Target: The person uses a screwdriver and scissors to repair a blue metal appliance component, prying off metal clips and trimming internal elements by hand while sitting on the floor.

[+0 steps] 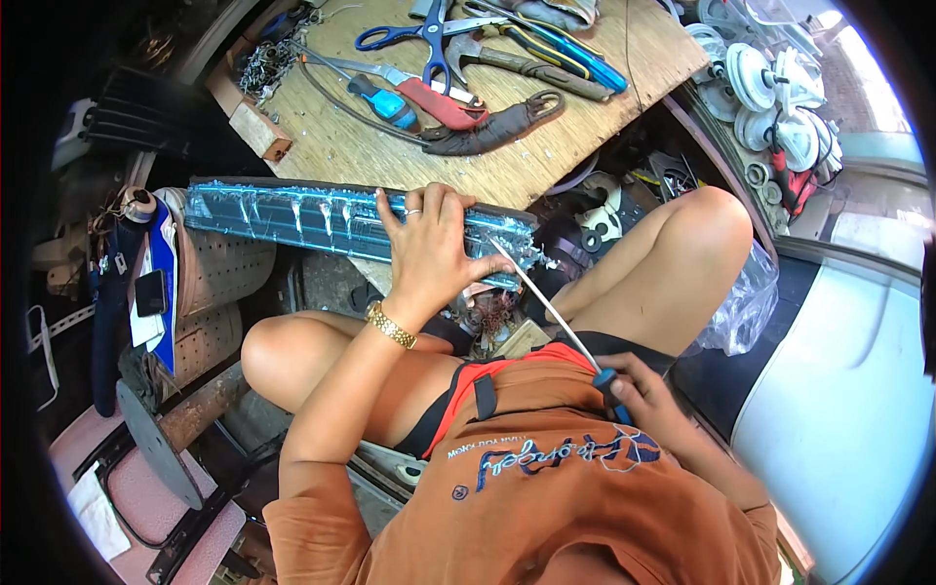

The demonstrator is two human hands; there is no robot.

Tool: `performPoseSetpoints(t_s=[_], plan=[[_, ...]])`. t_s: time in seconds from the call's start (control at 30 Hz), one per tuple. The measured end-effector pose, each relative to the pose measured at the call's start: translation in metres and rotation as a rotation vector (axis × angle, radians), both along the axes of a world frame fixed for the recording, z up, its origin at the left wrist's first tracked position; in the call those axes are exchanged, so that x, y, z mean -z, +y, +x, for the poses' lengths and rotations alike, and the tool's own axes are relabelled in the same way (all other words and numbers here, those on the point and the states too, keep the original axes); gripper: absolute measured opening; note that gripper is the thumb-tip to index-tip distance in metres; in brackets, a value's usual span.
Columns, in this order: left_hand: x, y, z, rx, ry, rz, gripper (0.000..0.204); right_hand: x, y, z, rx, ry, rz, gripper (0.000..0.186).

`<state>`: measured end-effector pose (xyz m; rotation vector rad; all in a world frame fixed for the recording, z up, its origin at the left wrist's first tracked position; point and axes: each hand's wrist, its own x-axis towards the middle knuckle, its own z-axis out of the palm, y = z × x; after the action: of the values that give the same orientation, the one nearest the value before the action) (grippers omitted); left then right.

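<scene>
My left hand (429,252), with a gold watch on its wrist, is wrapped around a long dark bar (302,219) near its right end. Torn, shiny plastic film with blue glints covers the bar, which rests across the near edge of a wooden board. In my right hand (639,392) is a screwdriver (561,317), gripped by its dark blue handle. Its long metal shaft points up and left, and the tip meets the bar's frayed right end beside my left thumb. Whether the tip has gone into the film cannot be made out.
On the wooden board (341,34) lie blue scissors (435,44), a hammer (531,68), a blue screwdriver (385,102), a red-handled blade (444,105) and a tool with a wrapped handle (497,127). White reels (756,78) stand at the far right; a pinkish chair (161,487) is at lower left.
</scene>
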<state>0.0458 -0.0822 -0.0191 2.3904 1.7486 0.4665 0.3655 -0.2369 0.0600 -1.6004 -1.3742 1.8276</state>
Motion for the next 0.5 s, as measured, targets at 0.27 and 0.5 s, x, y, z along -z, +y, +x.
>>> performPoseSetpoints(t_s=[0.27,0.5], plan=[[0.000,-0.003,-0.002,-0.015,-0.003,-0.004,0.093,-0.066,0.044,0.019,-0.272,-0.422,0.066,0.036],[0.000,-0.005,0.000,-0.009,-0.004,-0.011,0.088,-0.074,0.064,0.013,-0.405,-0.519,0.235,0.035]])
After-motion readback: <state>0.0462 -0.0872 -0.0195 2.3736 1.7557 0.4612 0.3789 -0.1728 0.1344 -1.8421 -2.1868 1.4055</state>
